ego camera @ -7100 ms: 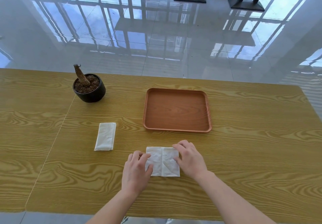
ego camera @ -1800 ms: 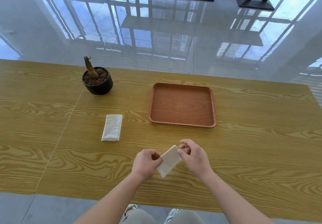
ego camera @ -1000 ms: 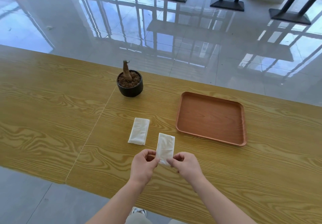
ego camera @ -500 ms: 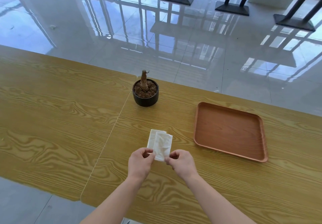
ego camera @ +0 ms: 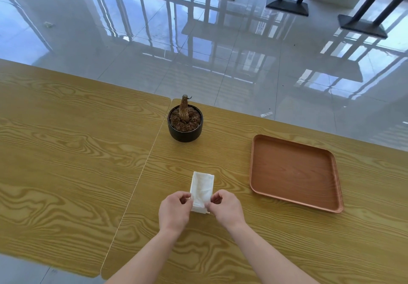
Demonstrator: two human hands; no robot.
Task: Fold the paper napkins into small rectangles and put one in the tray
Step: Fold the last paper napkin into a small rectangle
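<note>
A white folded napkin [ego camera: 202,187] lies lengthwise on the table, right on top of the earlier folded napkin, whose edge peeks out along its left and near sides. My left hand [ego camera: 175,212] pinches its near left corner and my right hand [ego camera: 226,208] pinches its near right corner. The brown rectangular tray [ego camera: 293,172] sits to the right of the napkins with nothing in it.
A black pot with soil and a bare stump [ego camera: 185,123] stands beyond the napkins. A seam [ego camera: 141,173] between two wooden tabletops runs just left of the napkins. Glossy tiled floor and black stand bases [ego camera: 287,6] lie beyond the far edge.
Both hands carried the newly folded napkin leftwards and lowered it onto the first folded napkin. The view swung left, so the tray now sits further right.
</note>
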